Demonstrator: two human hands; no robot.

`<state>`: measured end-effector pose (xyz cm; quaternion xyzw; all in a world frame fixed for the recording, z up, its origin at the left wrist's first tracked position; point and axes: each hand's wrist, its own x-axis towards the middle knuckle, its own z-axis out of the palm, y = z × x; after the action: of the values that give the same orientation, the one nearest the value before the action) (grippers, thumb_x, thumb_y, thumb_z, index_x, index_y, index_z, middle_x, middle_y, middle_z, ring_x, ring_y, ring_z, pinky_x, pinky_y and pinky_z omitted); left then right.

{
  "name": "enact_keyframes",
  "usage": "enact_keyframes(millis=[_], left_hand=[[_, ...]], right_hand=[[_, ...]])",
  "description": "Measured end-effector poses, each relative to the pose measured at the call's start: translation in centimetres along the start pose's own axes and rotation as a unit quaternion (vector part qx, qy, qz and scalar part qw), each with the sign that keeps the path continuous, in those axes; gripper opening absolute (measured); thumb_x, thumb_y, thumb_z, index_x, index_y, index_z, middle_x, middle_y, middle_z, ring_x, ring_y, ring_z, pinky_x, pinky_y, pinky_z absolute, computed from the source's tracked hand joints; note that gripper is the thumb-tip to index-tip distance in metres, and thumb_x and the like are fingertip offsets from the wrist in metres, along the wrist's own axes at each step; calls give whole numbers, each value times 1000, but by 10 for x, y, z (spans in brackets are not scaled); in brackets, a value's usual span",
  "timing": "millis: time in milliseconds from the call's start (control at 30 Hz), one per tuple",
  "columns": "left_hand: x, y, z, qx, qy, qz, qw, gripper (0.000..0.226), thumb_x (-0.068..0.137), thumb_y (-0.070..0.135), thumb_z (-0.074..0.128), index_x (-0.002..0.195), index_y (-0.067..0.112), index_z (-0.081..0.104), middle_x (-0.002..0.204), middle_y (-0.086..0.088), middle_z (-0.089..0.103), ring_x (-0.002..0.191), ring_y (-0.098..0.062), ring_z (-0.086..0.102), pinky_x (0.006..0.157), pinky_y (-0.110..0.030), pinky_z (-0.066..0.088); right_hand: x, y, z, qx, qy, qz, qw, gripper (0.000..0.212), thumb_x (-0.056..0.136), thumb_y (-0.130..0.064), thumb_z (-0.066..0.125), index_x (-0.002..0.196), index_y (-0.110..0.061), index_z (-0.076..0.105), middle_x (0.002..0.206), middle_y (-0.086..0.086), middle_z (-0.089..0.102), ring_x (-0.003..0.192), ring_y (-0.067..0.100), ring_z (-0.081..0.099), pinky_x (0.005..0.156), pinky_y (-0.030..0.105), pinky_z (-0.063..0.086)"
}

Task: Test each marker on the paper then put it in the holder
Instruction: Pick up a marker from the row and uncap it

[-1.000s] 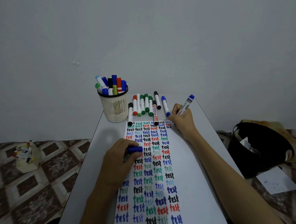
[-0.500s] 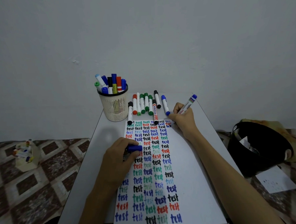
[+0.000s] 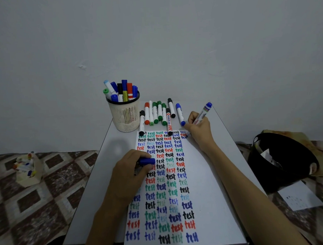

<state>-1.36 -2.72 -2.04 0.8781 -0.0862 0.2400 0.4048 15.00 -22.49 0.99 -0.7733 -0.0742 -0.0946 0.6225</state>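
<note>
A white sheet of paper [image 3: 203, 176] covered with rows of the word "test" in several colours lies on the small table. My right hand [image 3: 199, 129] grips a blue marker [image 3: 203, 112], tip down at the paper's top right corner. My left hand [image 3: 129, 171] rests on the paper's left side and holds a blue marker cap [image 3: 147, 161]. A cream mesh holder [image 3: 125, 114] at the back left contains several markers. Several loose markers [image 3: 160, 115] lie in a row behind the paper.
The white table [image 3: 103, 170] is narrow, with a wall right behind it. A black bin [image 3: 281, 160] with paper scraps stands on the floor to the right, beside a loose sheet [image 3: 300, 196]. A small box of markers [image 3: 28, 169] sits on the patterned floor at left.
My right hand with the blue marker has shifted slightly at the paper's top right corner. My left hand has stayed put with the cap.
</note>
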Motion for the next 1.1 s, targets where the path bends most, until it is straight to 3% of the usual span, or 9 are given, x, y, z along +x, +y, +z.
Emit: enact_keyframes(millis=[200, 333, 400, 500, 567, 700, 867, 1100], left_hand=[[1, -2, 0, 3, 1, 4, 1000, 27, 81, 37, 60, 101, 19, 64, 97, 9, 61, 90, -2, 56, 81, -14, 47], [1, 1, 0, -8, 7, 13, 1000, 34, 83, 47, 50, 103, 22, 61, 97, 10, 61, 92, -1, 57, 81, -12, 46], [1, 5, -1, -12, 16, 21, 1000, 30, 84, 47, 49, 105, 26, 58, 97, 16, 59, 94, 5, 55, 80, -6, 43], [1, 12, -4, -6, 33, 27, 999, 30, 87, 46, 47, 107, 26, 58, 96, 25, 57, 88, 11, 55, 74, -4, 42], [0, 14, -5, 4, 44, 20, 999, 33, 87, 48, 45, 108, 26, 59, 94, 24, 58, 83, 9, 56, 70, -5, 42], [-1, 13, -7, 16, 67, 4, 998, 31, 88, 50, 43, 108, 29, 57, 94, 22, 60, 81, 3, 59, 67, -10, 45], [-3, 16, -7, 17, 75, -5, 997, 39, 88, 52, 41, 110, 24, 57, 97, 11, 64, 83, -4, 60, 71, -19, 48], [-2, 16, -6, 26, 70, -9, 997, 44, 87, 53, 38, 110, 21, 57, 96, 8, 64, 77, -6, 59, 67, -14, 43]], right_hand=[[-3, -3, -2, 67, 8, 18, 998, 35, 81, 16, 57, 65, -10, 39, 61, 8, 39, 43, 3, 41, 45, 15, 42], [-4, -8, -17, 186, 78, 8, 979, 31, 78, -8, 77, 71, -14, 47, 63, 5, 50, 45, 5, 45, 44, 17, 39], [-4, -16, -25, 203, 83, 0, 976, 26, 77, -10, 78, 73, -15, 52, 66, 4, 57, 52, 9, 53, 50, 21, 45], [-11, -34, -27, 304, -2, 4, 953, 8, 84, -8, 67, 90, -5, 63, 87, 12, 69, 77, 20, 68, 67, 30, 57], [-23, -46, -23, 336, -101, 3, 936, 18, 80, -10, 55, 94, -2, 63, 94, 15, 69, 87, 27, 68, 69, 34, 59], [-58, -55, -11, 310, -247, 22, 918, 11, 74, 1, 51, 84, 0, 56, 77, 18, 66, 62, 26, 65, 48, 29, 55], [-78, -47, -5, 317, -224, 27, 921, 8, 69, 5, 53, 74, -1, 54, 58, 13, 56, 45, 23, 57, 41, 25, 47], [-82, -43, -2, 320, -225, 35, 920, 8, 69, 7, 55, 72, -1, 55, 58, 16, 57, 44, 23, 58, 40, 25, 48]])
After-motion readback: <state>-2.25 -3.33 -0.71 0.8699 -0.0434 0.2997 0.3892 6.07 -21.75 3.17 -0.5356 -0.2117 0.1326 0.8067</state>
